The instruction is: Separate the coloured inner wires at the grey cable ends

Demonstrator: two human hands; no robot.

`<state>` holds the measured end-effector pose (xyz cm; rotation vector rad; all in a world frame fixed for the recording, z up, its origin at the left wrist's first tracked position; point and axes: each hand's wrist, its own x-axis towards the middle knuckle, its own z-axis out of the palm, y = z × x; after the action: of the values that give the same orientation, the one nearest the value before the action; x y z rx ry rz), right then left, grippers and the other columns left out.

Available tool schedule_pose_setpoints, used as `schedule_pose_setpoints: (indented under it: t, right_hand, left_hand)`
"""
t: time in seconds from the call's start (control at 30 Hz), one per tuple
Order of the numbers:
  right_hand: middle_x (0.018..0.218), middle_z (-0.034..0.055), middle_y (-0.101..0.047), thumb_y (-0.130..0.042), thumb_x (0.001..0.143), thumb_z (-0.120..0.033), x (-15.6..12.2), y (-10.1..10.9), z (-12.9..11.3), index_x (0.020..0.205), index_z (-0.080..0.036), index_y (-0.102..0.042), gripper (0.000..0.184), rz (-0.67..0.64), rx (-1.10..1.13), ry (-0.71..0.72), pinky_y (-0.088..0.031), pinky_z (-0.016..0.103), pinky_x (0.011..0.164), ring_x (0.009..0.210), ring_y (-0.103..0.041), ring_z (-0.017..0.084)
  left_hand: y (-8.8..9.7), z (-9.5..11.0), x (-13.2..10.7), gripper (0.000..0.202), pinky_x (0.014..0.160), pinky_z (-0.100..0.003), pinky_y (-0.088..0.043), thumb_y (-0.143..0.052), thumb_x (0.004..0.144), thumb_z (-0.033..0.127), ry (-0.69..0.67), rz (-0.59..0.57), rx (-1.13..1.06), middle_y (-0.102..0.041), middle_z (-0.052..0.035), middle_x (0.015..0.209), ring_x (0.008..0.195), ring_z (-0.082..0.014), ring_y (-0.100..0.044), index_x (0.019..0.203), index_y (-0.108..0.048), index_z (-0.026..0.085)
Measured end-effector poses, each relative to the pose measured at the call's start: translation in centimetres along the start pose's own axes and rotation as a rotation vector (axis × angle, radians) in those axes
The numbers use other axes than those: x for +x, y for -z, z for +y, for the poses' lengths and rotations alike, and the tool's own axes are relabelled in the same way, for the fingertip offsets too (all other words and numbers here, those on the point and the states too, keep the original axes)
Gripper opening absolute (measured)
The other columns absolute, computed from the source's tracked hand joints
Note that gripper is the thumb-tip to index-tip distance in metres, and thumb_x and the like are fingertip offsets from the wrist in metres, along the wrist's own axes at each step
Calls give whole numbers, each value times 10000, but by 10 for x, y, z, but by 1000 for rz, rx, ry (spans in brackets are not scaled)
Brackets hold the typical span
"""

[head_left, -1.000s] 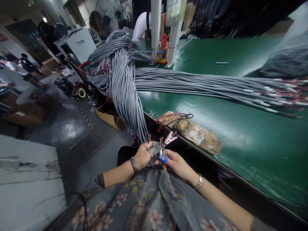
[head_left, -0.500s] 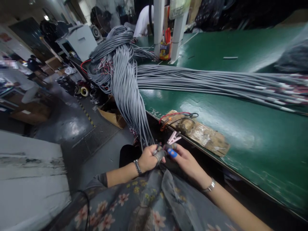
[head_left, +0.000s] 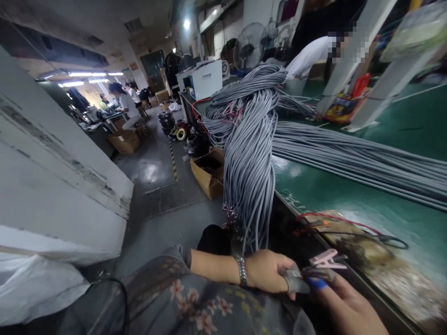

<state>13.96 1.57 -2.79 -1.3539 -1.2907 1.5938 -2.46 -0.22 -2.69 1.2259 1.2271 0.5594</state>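
Note:
My left hand [head_left: 270, 272], with a metal watch at the wrist, is closed in a pinch in front of my body. Grey wrapping covers its thumb. Close beside it on the right, my right hand [head_left: 349, 298] has its fingers pressed together, with blue tape on the thumb. What lies between the fingertips is small, dark and blurred. A pink clothespin [head_left: 326, 259] stands just beyond the right fingertips; I cannot tell what it is clipped to. A thick bundle of grey cables [head_left: 249, 167] hangs over the table edge behind my left wrist.
More grey cables [head_left: 366, 153] stretch along the green table [head_left: 300, 186]. A worn, taped board [head_left: 394, 274] with red and black leads lies at the table's edge. An open cardboard box [head_left: 207, 179] sits on the floor, and a white cabinet [head_left: 70, 186] stands left. People work farther back.
The view has swung left, so hands, cables and table appear farther right and lower. Both hands remain close together in a pinch, beside the clothespin.

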Motion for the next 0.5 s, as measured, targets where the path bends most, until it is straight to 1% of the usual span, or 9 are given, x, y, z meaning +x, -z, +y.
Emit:
schedule_pose_setpoints:
  t: [0.1, 0.17, 0.23, 0.3, 0.33, 0.37, 0.4, 0.47, 0.5]
  right_hand:
    - [603, 49, -660, -735, 520, -517, 2, -1, -1, 604, -232, -636, 314, -14, -69, 39, -535, 345, 617, 646, -632, 261]
    - [595, 52, -656, -739, 518, -521, 4, -2, 1, 601, -230, -635, 320, -14, -81, 53, -531, 350, 622, 659, -637, 270]
    - [609, 47, -656, -743, 539, -530, 3, -4, 3, 642, -226, -646, 336, 9, -42, 45, -516, 332, 588, 630, -621, 246]
    - [633, 35, -654, -741, 575, -543, -2, -7, 3, 722, -221, -657, 364, 40, 46, 10, -485, 305, 529, 569, -581, 200]
    - [619, 26, -642, -749, 575, -548, -5, -10, 3, 746, -219, -655, 382, 46, 99, -12, -461, 295, 490, 530, -551, 182]
    - [567, 9, -603, -746, 584, -559, -8, -13, 1, 749, -220, -643, 391, 59, 147, -18, -433, 286, 459, 488, -510, 163]
    - [531, -9, -567, -753, 586, -557, -10, -16, 0, 746, -220, -633, 392, 45, 196, -41, -415, 275, 447, 465, -476, 145]
    - [468, -46, -476, -760, 574, -573, -12, -22, -2, 661, -225, -575, 404, 59, 271, -43, -366, 253, 418, 420, -386, 107]
    - [474, -51, -468, -763, 568, -575, -11, -24, -3, 647, -223, -558, 415, 65, 298, -33, -349, 244, 419, 427, -376, 101]
  left_hand:
    - [0, 1, 4, 84, 533, -175, -388, -707, 670, 153, 82, -63, 3, -577, 72, 511, 524, -85, -509, 649, -629, 176]
    - [0, -1, 7, 77, 561, -188, -409, -703, 666, 139, 109, -83, -58, -573, 70, 499, 532, -92, -522, 646, -638, 175]
    - [1, -3, 7, 115, 587, -200, -418, -726, 666, 197, 49, -73, -157, -586, 53, 519, 543, -92, -520, 606, -634, 164]
    - [1, -4, 5, 236, 569, -207, -398, -754, 652, 330, -60, -32, -237, -603, 28, 548, 535, -86, -491, 559, -629, 152]
    - [1, -3, 3, 295, 548, -212, -383, -756, 639, 398, -86, -4, -262, -604, 16, 547, 524, -86, -478, 549, -632, 147]
    - [1, -2, 1, 343, 517, -219, -362, -753, 626, 454, -76, 16, -276, -598, 6, 530, 501, -87, -461, 546, -637, 142]
    - [1, -1, -1, 379, 498, -221, -348, -744, 620, 495, -73, 43, -304, -595, -1, 521, 484, -86, -452, 544, -638, 138]
    - [2, 3, -3, 412, 501, -224, -365, -741, 600, 530, -58, 68, -369, -593, -10, 503, 467, -88, -465, 537, -631, 138]
    - [2, 5, -3, 413, 503, -225, -376, -747, 585, 533, -50, 81, -400, -591, -9, 494, 456, -89, -469, 543, -630, 139]
